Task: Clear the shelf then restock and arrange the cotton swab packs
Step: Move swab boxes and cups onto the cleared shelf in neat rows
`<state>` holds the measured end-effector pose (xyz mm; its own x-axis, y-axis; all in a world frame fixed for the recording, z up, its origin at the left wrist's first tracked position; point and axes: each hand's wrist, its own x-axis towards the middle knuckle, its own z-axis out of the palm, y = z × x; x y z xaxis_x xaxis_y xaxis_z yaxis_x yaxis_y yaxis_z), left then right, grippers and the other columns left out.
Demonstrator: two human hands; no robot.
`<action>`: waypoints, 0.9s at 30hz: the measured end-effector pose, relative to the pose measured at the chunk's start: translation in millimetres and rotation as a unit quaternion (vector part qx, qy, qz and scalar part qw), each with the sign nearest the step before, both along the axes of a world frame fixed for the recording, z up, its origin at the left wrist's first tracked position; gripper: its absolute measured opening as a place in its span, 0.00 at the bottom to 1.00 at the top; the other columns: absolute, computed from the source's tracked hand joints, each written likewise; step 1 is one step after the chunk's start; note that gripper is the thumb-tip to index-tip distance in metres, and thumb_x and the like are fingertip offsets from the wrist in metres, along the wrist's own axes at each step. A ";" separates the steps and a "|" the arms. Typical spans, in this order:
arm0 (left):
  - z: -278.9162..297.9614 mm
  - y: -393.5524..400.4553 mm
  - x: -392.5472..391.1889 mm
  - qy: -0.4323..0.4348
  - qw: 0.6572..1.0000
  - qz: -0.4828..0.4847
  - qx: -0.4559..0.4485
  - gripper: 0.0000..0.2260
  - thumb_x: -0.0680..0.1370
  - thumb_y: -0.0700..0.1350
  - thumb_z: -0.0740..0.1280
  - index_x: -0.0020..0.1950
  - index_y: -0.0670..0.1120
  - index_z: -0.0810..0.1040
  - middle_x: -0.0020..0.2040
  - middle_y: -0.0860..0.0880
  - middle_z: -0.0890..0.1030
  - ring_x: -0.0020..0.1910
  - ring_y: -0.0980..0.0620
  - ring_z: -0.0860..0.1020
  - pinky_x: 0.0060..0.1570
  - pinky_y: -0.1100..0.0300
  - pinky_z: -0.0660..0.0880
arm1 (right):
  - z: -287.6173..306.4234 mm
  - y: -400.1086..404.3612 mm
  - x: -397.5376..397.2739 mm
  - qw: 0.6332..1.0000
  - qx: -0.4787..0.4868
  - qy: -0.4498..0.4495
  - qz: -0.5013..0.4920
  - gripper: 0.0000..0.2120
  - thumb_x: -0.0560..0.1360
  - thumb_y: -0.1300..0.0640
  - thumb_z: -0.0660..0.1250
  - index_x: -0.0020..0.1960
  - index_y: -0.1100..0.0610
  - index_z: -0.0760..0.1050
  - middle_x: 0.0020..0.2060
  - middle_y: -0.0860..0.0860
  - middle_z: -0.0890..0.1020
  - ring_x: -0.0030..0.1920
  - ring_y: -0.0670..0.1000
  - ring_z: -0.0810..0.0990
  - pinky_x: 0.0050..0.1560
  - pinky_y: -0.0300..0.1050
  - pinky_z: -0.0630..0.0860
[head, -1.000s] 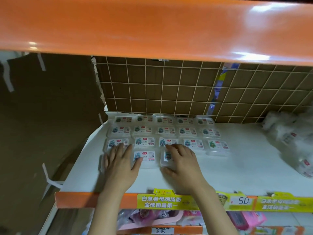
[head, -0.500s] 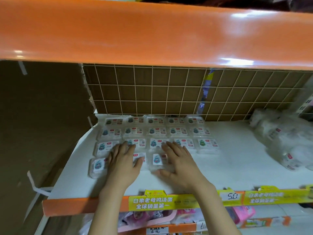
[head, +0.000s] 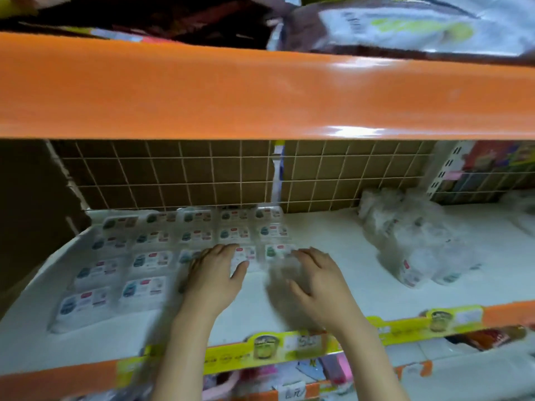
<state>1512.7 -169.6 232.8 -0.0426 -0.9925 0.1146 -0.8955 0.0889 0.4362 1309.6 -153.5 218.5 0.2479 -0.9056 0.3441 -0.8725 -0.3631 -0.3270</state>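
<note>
Head camera: both hands, left and right, are resting flat-fingered, gripping nothing, on the cotton swab packs, apparently squaring rows on the shelf.

left hand flat on packs | right hand blurred

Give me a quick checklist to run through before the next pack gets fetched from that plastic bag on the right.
1. Left hand free: cannot tell, it rests flat on the cotton swab packs.
2. Right hand free: cannot tell, motion blur hides what is under it.
3. Packs in straight rows: ok at the back, front-left ones look slightly skewed.
4. Bare shelf right of the grid: ok.
5. Plastic bag still stocked: ok, labelled packs show inside.
</note>
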 end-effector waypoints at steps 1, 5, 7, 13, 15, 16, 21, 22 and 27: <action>1.5 1.5 -17.2 0.007 1.000 -0.002 -0.002 0.20 0.79 0.53 0.60 0.69 0.48 0.70 0.67 0.48 0.73 0.65 0.48 0.70 0.62 0.57 0.66 | -0.7 1.0 -16.0 1.000 0.003 0.004 -0.002 0.25 0.68 0.47 0.60 0.59 0.60 0.76 0.51 0.55 0.80 0.52 0.58 0.78 0.54 0.51 0.75; 1.6 12.7 -89.0 -0.008 1.000 -0.023 -0.006 0.21 0.80 0.55 0.58 0.71 0.50 0.66 0.69 0.50 0.70 0.68 0.50 0.67 0.63 0.59 0.61 | 0.4 3.7 -78.9 1.000 0.016 0.012 -0.011 0.26 0.68 0.47 0.59 0.59 0.61 0.76 0.53 0.56 0.80 0.54 0.59 0.78 0.57 0.54 0.76; -1.6 16.1 -122.5 -0.015 0.999 -0.032 -0.003 0.21 0.80 0.56 0.57 0.72 0.52 0.65 0.70 0.53 0.68 0.69 0.52 0.65 0.64 0.59 0.60 | 2.2 4.9 -108.0 1.000 0.021 0.011 -0.009 0.26 0.69 0.47 0.58 0.60 0.61 0.76 0.53 0.56 0.80 0.54 0.60 0.78 0.57 0.53 0.76; -4.1 25.9 -200.5 -0.029 0.999 -0.045 -0.010 0.21 0.79 0.56 0.58 0.71 0.53 0.66 0.68 0.54 0.70 0.67 0.52 0.66 0.61 0.60 0.62 | 14.1 10.3 -176.8 1.000 -0.004 -0.007 -0.016 0.25 0.71 0.46 0.58 0.61 0.60 0.75 0.54 0.56 0.79 0.55 0.60 0.77 0.57 0.52 0.75; -2.4 27.6 -214.2 -0.035 0.998 -0.051 -0.009 0.20 0.80 0.56 0.57 0.71 0.53 0.66 0.68 0.55 0.70 0.67 0.52 0.66 0.61 0.60 0.61 | 18.2 8.9 -189.8 1.000 -0.008 -0.021 -0.021 0.25 0.71 0.46 0.57 0.61 0.60 0.75 0.56 0.56 0.78 0.58 0.60 0.75 0.60 0.53 0.72; -0.6 26.8 -218.6 -0.038 0.998 -0.052 -0.010 0.20 0.80 0.57 0.57 0.71 0.53 0.66 0.68 0.55 0.70 0.67 0.53 0.66 0.62 0.60 0.61 | 19.6 8.1 -194.9 0.999 -0.013 -0.028 -0.024 0.25 0.72 0.46 0.57 0.61 0.59 0.74 0.56 0.56 0.78 0.59 0.60 0.75 0.61 0.52 0.72; 10.7 16.8 -228.0 -0.035 0.997 -0.063 -0.022 0.20 0.80 0.56 0.57 0.71 0.53 0.66 0.69 0.54 0.70 0.68 0.52 0.65 0.62 0.59 0.60 | 18.4 5.9 -207.0 0.998 -0.031 -0.022 -0.051 0.21 0.70 0.51 0.64 0.59 0.60 0.76 0.54 0.56 0.79 0.58 0.61 0.76 0.57 0.55 0.74; 11.3 14.7 -227.1 -0.035 0.997 -0.068 -0.018 0.20 0.80 0.56 0.57 0.71 0.53 0.66 0.69 0.54 0.70 0.67 0.52 0.65 0.61 0.59 0.60 | 17.3 4.9 -207.2 0.998 -0.032 -0.011 -0.057 0.21 0.69 0.52 0.65 0.59 0.60 0.76 0.54 0.57 0.79 0.57 0.62 0.77 0.56 0.55 0.74; 7.3 5.8 -217.9 -0.044 0.997 -0.064 0.009 0.26 0.75 0.61 0.50 0.70 0.52 0.68 0.68 0.53 0.71 0.67 0.51 0.66 0.61 0.58 0.62 | 15.9 2.5 -209.5 0.997 -0.023 0.016 -0.066 0.21 0.70 0.49 0.62 0.59 0.58 0.76 0.54 0.55 0.80 0.56 0.60 0.77 0.54 0.54 0.74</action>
<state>1294.8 -163.7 240.0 -0.1789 -0.9800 0.0873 -0.9124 0.1985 0.3580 1100.1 -151.1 234.3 0.1399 -0.9147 0.3791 -0.9233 -0.2588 -0.2837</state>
